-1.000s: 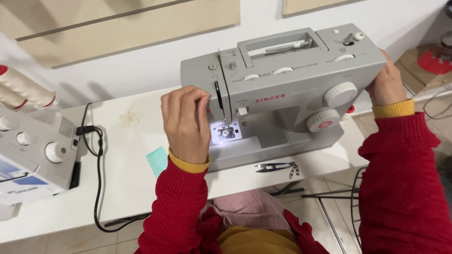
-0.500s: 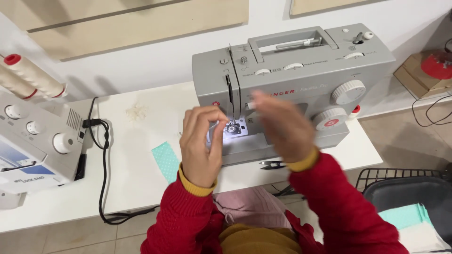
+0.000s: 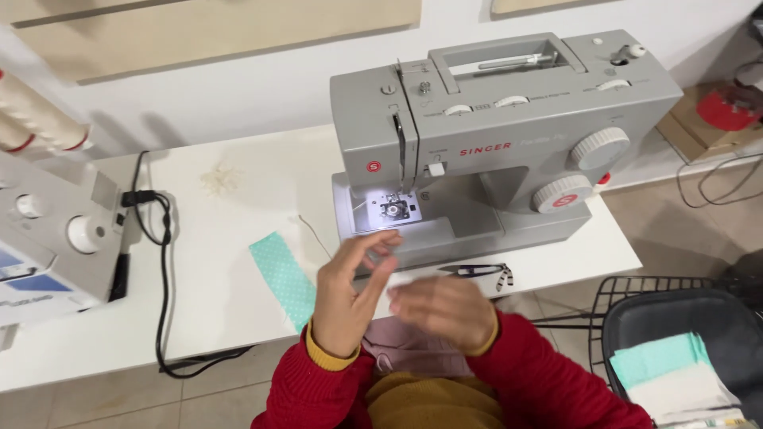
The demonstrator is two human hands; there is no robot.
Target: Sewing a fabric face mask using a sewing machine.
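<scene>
Your left hand is raised at the front edge of the white surface, just below the sewing machine; thumb and fingers curl toward each other in a loose pinch w/ a gap between, nothing visibly held. Your right hand is palm-down, blurred, just right of the left, low over the surface edge & the pink cloth in your lap; fingers half-curled, can't tell if they grip anything. Nearest thing to the left hand: mint-green fabric strip, a narrow rectangle w/ fine pale dots, lying flat & diagonal on the surface, top end toward the machine, lower end just beside your left wrist, not touching the fingers. A thin pale thread trails on the surface betw. strip & machine base. Machine is grey, boxy, w/ carry handle on top, two white dials on the right face; needle area lit, metal plate bare. Small black thread snips lie in front of the machine base, just above your right hand. Left edge: second white machine w/ cream thread cones, black cable looping down. Lower right: dark wire basket holding mint & white folded fabric.
</scene>
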